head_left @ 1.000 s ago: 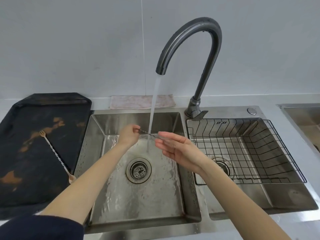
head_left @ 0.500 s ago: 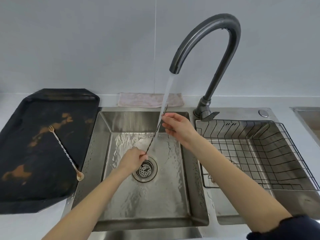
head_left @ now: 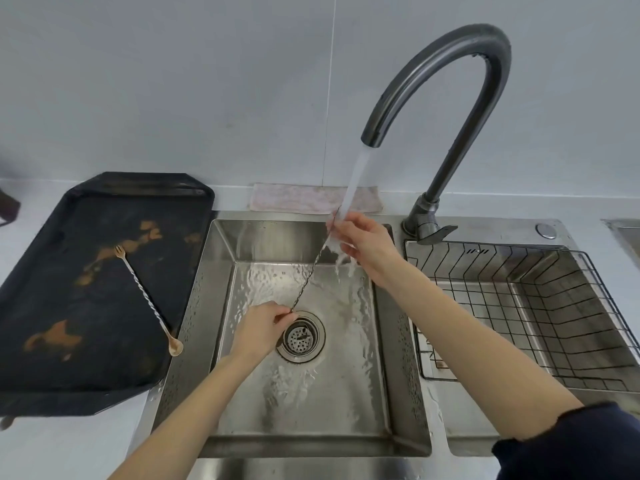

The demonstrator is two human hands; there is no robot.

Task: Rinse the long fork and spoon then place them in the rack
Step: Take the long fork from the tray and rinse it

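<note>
A long, thin twisted metal utensil [head_left: 309, 274] slants steeply over the left sink basin [head_left: 270, 241]. My left hand [head_left: 259, 329] pinches its lower end just above the drain [head_left: 300, 337]. Its upper end is gripped by my right hand [head_left: 367, 244], right in the water stream [head_left: 356, 171] from the faucet [head_left: 485, 46]; both ends are hidden by fingers and water. A second long twisted utensil [head_left: 145, 296], with a small fork at the far end and a spoon bowl at the near end, lies on the black tray [head_left: 69, 386]. The black wire rack [head_left: 588, 253] sits in the right basin and holds nothing.
A pinkish cloth [head_left: 298, 199] lies folded against the wall behind the sink. The black tray has brown stains and takes up the counter to the left. Another sink's edge [head_left: 623, 226] shows at far right. Water is running over the basin floor.
The held utensil went from lying level across the stream to a steep slant: my left hand dropped toward the drain, my right hand rose into the water. Little has changed over the last half second.
</note>
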